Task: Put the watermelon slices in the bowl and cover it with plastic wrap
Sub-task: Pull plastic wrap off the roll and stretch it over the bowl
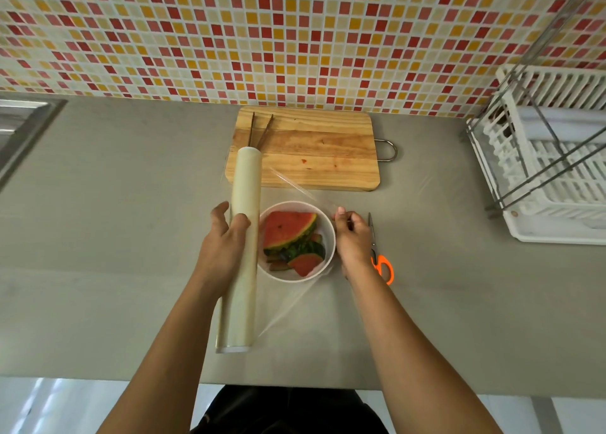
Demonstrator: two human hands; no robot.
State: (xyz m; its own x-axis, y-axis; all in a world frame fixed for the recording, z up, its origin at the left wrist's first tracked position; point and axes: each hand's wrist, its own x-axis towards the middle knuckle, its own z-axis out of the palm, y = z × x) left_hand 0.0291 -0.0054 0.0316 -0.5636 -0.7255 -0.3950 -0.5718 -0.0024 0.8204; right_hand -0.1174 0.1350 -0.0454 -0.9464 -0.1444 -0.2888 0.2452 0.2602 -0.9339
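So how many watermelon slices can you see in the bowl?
2 clearly: a large slice at the bowl's far side, a small slice at its near right. Dark rind pieces between them may hide more.

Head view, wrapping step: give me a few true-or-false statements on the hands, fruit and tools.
1. The left hand grips the plastic wrap roll. True.
2. The watermelon slices lie on the cutting board. False: they are in the bowl; the board carries tongs.
3. The right hand holds the scissors. False: it pinches the film; the scissors lie on the counter beside it.
4. Film stretches from the roll across the bowl. True.
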